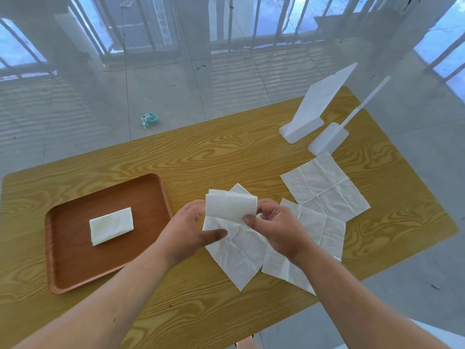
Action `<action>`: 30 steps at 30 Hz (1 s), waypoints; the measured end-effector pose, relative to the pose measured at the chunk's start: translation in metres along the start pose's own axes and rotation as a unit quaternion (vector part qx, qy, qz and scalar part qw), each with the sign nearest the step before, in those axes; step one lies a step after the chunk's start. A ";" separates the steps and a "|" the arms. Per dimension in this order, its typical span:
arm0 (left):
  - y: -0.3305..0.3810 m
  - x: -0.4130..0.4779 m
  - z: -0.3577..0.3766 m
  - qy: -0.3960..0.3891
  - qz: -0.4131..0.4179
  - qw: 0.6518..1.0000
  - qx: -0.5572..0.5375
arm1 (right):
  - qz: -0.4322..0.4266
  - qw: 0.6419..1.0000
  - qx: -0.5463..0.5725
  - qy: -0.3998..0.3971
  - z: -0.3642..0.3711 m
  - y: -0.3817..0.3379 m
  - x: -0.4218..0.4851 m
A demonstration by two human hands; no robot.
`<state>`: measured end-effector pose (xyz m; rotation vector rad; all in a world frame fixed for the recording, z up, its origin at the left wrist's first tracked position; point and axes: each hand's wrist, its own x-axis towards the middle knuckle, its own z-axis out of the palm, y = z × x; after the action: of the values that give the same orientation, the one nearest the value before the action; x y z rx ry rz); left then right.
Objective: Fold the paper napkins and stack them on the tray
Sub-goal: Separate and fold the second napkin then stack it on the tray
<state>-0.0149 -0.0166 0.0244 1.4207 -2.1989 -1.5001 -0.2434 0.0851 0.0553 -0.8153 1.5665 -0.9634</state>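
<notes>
A white paper napkin, folded over, is held above the table between both hands. My left hand grips its left edge and my right hand pinches its right edge. Beneath them lies an unfolded napkin flat on the table. Two more unfolded napkins lie to the right: a near one and a far one. A brown tray sits at the left with one folded napkin in its middle.
The wooden table ends close behind the tray and at the right. Two white plastic stands stand at the back right. A crumpled blue wrapper lies on the tiled floor beyond the table.
</notes>
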 end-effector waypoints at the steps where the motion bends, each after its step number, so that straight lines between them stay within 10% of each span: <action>1: 0.004 0.004 -0.001 0.008 -0.014 1.000 -0.019 | 0.004 1.000 0.005 0.008 -0.003 -0.006 0.003; 16: 0.039 0.009 -0.016 -0.049 -0.083 0.952 -0.290 | 0.086 0.956 0.278 -0.040 -0.013 -0.031 0.024; 30: 0.028 -0.002 -0.011 0.011 -0.134 0.948 -0.290 | 0.145 0.983 0.110 0.024 0.004 -0.001 0.018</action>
<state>-0.0251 -0.0207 0.0528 1.5351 -1.3944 -1.9810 -0.2427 0.0680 0.0480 -0.3978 1.5366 -0.9265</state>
